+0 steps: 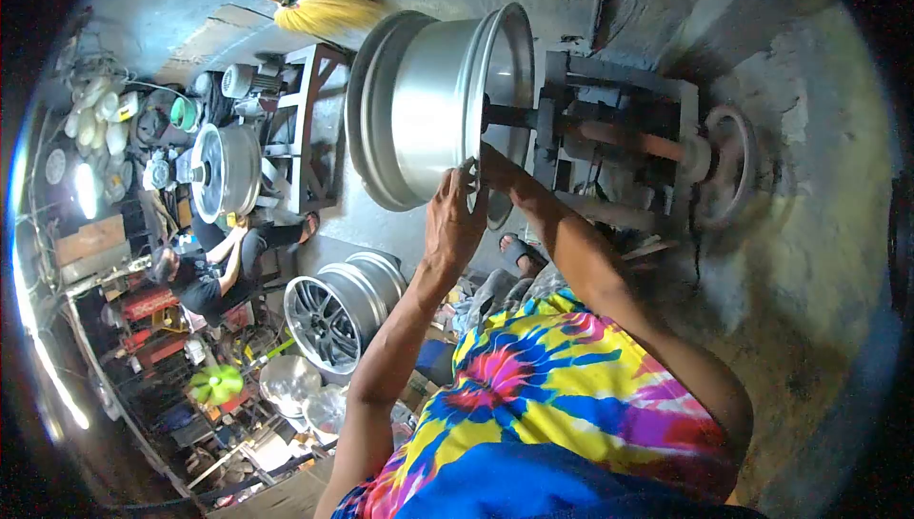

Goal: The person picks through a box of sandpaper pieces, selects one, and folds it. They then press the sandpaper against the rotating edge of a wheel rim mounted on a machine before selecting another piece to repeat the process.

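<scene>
A large silver wheel rim [433, 90] is mounted on a dark shaft [511, 116] that runs to a metal stand. My left hand [455, 216] is closed at the lower part of the rim's near lip, fingers bent over its edge. Close beside it, my right hand [497, 172] reaches to the inner side of the same lip. The right fingers are mostly hidden by the lip and the left hand, and I cannot make out whether they hold anything.
The metal stand [619, 205] with a round handwheel [731, 167] is on the right. A spoked wheel [324, 324] lies lower left. Farther left, a seated person [214, 276] works at another wheel [227, 171]. A broom [328, 14] is at the top; a green fan [217, 385] is lower left.
</scene>
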`<state>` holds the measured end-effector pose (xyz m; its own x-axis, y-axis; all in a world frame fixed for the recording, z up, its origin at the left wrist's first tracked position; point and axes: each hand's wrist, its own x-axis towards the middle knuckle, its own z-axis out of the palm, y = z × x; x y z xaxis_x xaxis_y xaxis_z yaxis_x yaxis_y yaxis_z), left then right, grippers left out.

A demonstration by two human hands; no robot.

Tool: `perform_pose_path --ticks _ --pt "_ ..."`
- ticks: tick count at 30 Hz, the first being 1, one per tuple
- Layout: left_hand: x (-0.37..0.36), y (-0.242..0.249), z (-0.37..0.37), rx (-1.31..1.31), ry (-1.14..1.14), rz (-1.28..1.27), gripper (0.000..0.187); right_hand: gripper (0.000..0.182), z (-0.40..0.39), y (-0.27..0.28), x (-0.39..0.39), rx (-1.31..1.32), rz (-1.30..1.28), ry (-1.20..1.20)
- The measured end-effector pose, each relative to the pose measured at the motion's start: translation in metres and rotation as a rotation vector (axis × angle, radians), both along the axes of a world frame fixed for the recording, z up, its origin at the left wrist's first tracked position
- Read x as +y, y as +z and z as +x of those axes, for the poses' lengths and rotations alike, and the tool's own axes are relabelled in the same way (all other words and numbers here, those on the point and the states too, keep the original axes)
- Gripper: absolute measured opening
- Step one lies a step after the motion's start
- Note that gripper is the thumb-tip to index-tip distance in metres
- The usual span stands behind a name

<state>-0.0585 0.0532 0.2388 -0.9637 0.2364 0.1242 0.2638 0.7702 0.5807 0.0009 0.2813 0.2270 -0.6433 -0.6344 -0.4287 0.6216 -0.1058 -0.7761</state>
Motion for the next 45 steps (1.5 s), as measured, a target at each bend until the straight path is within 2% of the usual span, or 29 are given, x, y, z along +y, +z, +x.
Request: perform_pose_path --ticks 2,3,13,18,21,24,26,28,30,33,34,37,38,40,41,45 --pt "0.006 0.012 -0.001 -0.007 0.005 -0.02 0.039 0.042 0.019 -0.07 -0.05 0.129 0.225 -0.329" --pt "0.008 0.016 -0.003 -0.01 0.011 -0.036 0.041 0.041 0.022 -0.081 -0.058 0.16 0.253 -0.402" --pt "0.008 0.022 -0.007 -0.015 -0.018 -0.105 0.046 0.031 0.022 -0.083 -0.066 0.173 0.153 -0.443" --pt "0.006 0.017 -0.007 0.069 -0.05 -0.126 0.057 0.026 0.018 -0.081 -0.067 0.175 0.082 -0.471" --pt "-0.001 0.012 -0.011 0.07 -0.089 -0.141 0.058 0.024 -0.007 -0.088 -0.078 0.193 -0.046 -0.517" --pt "-0.004 0.01 -0.015 0.07 -0.09 -0.174 0.058 0.022 -0.092 -0.152 -0.131 0.213 -0.352 -0.596" --pt "-0.003 0.018 -0.019 0.027 -0.126 -0.214 0.052 0.019 -0.122 -0.165 -0.143 0.191 -0.51 -0.589" --pt "-0.002 0.022 -0.024 0.027 -0.135 -0.22 0.05 0.017 -0.124 -0.142 -0.134 0.187 -0.547 -0.571" --pt "-0.002 0.026 -0.027 0.028 -0.147 -0.228 0.049 0.019 -0.111 -0.123 -0.128 0.212 -0.353 -0.683" --pt "-0.002 0.03 -0.025 0.064 -0.182 -0.198 0.047 0.024 -0.079 -0.109 -0.131 0.225 -0.259 -0.798" --pt "-0.002 0.031 -0.026 0.072 -0.194 -0.216 0.048 0.029 -0.073 -0.11 -0.13 0.297 -0.141 -0.75" --pt "-0.002 0.034 -0.024 0.092 -0.236 -0.226 0.046 0.026 -0.086 -0.111 -0.134 0.253 -0.144 -0.766" --pt "0.001 0.031 -0.033 0.111 -0.251 -0.228 0.042 0.021 -0.107 -0.123 -0.132 0.417 -0.104 -0.729" --pt "0.002 0.031 -0.038 0.143 -0.275 -0.23 0.038 0.02 -0.124 -0.127 -0.131 0.443 -0.147 -0.755" --pt "0.003 0.029 -0.041 0.188 -0.311 -0.249 0.042 0.019 -0.126 -0.123 -0.132 0.463 -0.188 -0.772" --pt "0.008 0.036 -0.051 0.264 -0.417 -0.336 0.047 0.015 -0.098 -0.097 -0.129 0.323 -0.221 -0.841"
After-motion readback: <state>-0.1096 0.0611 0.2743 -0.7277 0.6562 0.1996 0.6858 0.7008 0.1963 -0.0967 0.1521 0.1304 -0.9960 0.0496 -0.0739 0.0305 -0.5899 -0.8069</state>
